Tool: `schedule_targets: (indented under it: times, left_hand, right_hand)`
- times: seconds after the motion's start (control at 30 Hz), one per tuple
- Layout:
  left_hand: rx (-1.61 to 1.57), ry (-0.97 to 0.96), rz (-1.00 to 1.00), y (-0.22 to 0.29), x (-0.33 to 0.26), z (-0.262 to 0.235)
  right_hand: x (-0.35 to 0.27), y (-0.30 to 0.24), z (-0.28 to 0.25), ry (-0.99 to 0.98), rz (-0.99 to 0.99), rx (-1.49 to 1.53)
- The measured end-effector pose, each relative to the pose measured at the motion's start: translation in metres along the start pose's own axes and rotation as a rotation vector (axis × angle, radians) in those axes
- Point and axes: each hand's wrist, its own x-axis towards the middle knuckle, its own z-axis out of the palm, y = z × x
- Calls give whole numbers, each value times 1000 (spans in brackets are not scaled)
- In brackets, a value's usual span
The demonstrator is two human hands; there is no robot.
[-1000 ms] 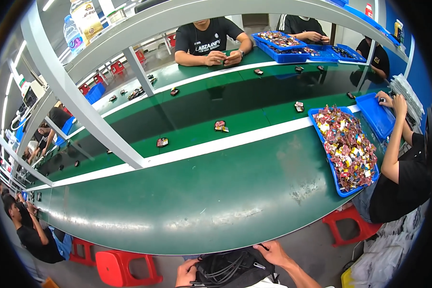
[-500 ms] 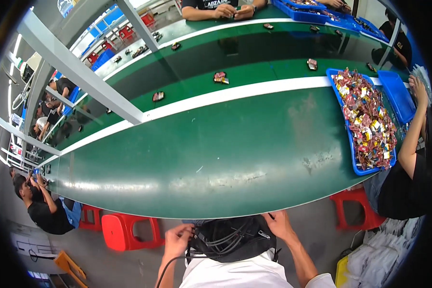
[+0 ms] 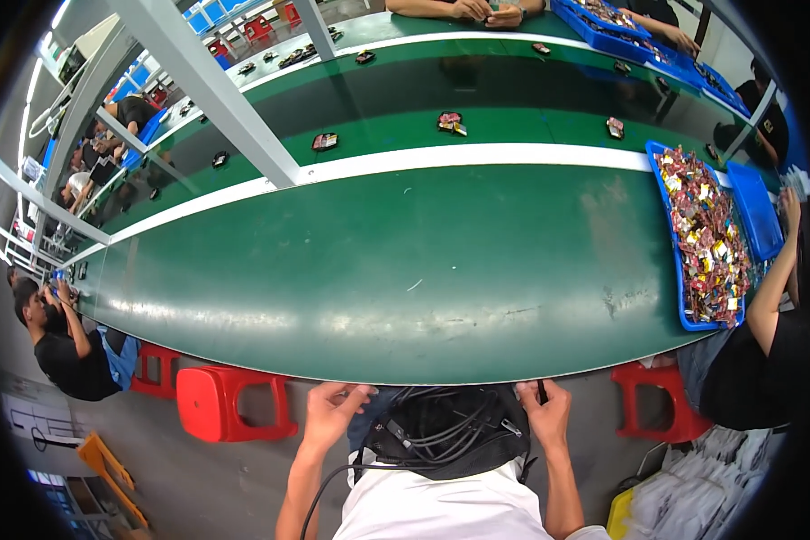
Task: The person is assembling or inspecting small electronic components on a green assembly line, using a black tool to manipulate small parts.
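In the head view, handling seems under way, not finished: cables lie looped over the bag at the lap, below the tabletop. The right hand has its grip pinching a black strip; whether the left hand pinches anything, I cannot tell.

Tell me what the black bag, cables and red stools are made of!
Black bag: probably matte fabric, since it looks soft and creased.
Cables: smooth rubber or plastic outside, perhaps, as they bend in loops.
Red stools: likely moulded plastic, slightly shiny, with rounded openings.
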Motion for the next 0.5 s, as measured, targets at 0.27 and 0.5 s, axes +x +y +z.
schedule_targets:
  times: [0.27,0.5]
  left_hand:
    - [75,-351,108,16,42,42]
    - [161,-463,73,15,43,51]
  right_hand:
    - [9,-39,-9,-259,-265,61]
    - [20,-36,-12,-269,-464,63]
